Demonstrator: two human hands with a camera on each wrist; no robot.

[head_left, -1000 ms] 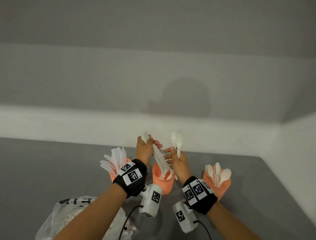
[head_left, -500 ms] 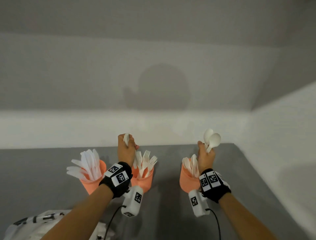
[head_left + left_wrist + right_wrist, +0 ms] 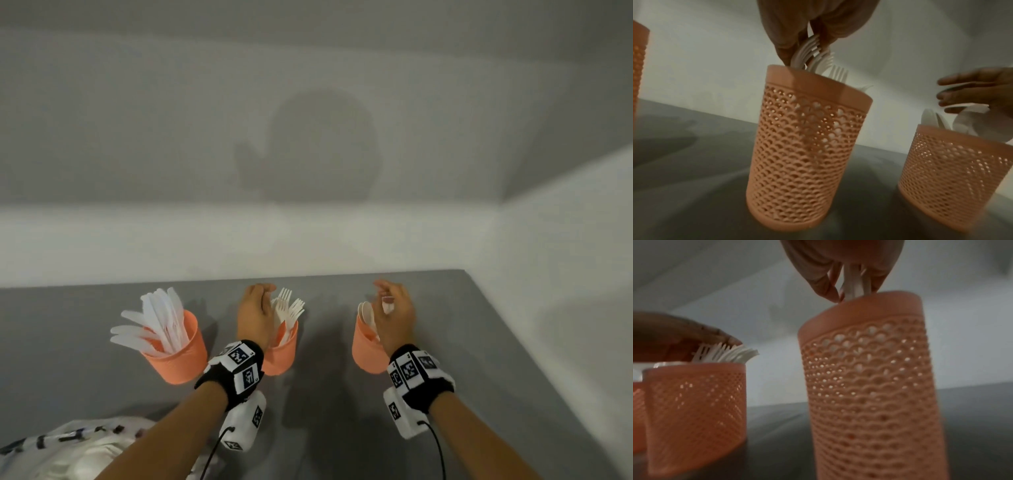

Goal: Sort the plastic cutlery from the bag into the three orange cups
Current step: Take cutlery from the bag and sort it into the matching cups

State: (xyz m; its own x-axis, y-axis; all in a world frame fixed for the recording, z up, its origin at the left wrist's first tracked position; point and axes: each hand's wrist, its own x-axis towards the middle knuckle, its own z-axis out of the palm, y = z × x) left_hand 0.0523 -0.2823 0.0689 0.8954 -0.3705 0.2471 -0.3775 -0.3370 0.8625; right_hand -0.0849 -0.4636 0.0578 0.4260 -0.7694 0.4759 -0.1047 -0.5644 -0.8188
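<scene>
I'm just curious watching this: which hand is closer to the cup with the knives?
Left. The left hand is over the middle cup of forks, right beside the knife cup. The right hand is at the spoon cup, the far one.

Orange cups (image 3: 807,146) perforated matt plastic; forks (image 3: 289,308) smooth white plastic.

soft, dim, even light falls from behind the person, throwing a broad head-shaped shadow on the far wall (image 3: 322,147) and darker pools on the grey table (image 3: 325,394) near the cups. the head view is fairly sharp, with lines bowed at its edges. both wrist views are dimmer, grainy, smeared and strongly warped.
</scene>
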